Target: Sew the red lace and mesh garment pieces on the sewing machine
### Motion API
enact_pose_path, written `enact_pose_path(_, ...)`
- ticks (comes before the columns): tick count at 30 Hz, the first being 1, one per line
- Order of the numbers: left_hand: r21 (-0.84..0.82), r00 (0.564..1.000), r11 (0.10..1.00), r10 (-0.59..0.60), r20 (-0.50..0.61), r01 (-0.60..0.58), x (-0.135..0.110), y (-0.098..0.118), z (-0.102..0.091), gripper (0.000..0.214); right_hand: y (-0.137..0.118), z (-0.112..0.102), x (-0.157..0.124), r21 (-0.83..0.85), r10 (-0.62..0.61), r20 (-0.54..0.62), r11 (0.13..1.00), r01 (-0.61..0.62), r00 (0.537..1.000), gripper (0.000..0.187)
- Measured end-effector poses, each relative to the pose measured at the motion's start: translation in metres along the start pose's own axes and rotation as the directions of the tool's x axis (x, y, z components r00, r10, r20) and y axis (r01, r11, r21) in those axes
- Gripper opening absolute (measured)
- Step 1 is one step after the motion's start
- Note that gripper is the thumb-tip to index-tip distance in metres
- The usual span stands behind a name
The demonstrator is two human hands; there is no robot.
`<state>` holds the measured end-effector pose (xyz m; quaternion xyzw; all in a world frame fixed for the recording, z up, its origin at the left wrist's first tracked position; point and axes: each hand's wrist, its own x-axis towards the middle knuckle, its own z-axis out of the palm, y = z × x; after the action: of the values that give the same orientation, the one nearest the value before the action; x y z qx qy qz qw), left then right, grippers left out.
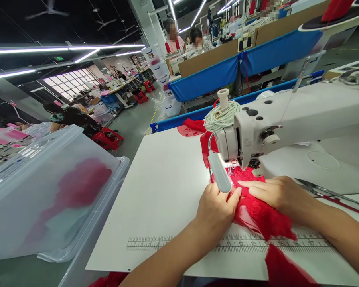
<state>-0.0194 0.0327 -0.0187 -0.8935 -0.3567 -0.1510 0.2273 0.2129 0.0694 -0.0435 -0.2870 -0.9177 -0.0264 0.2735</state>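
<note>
Red lace fabric (257,203) lies under the needle area of a white sewing machine (293,111) and trails toward the table's front edge. My left hand (217,203) grips the fabric's left side just below the lamp, thumb against the cloth and fingertips partly hidden. On the fabric's right part rests my right hand (275,193), fingers stretched out flat and pointing at the presser foot (231,170). A small grey lamp (219,171) lights the spot between the hands.
Scissors (332,195) with red handles lie right of my right hand. A printed ruler (149,242) runs along the front of the white table (149,179). Clear plastic bins (48,199) stand at left. More red cloth (194,126) lies behind the needle. People work at machines beyond.
</note>
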Motion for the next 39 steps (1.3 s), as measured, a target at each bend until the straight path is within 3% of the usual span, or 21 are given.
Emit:
enact_pose_path(8, -0.001, 0.997, 1.000, -0.015, 0.069, 0.015, 0.000, 0.000, -0.001, 0.034, -0.002, -0.007, 0.002, -0.050, -0.042, 0.014, 0.998, 0.042, 0.999, 0.033)
enact_pose_path(21, -0.016, 1.000, 1.000, -0.016, 0.013, 0.016, -0.002, -0.006, 0.006, 0.035, 0.001, -0.006, 0.001, -0.107, 0.022, 0.066, 0.994, -0.015, 0.998, 0.036)
enact_pose_path(32, -0.029, 0.998, 0.997, -0.065, -0.016, 0.065, 0.006, -0.011, 0.003, 0.027, 0.006, 0.004, -0.002, -0.096, 0.045, -0.013, 0.994, -0.046, 0.999, 0.030)
enact_pose_path(39, -0.031, 0.994, 0.999, 0.025, 0.106, -0.022, 0.010, -0.008, 0.002, 0.027, 0.006, 0.006, 0.000, -0.041, 0.050, -0.016, 0.998, -0.051, 0.999, 0.029)
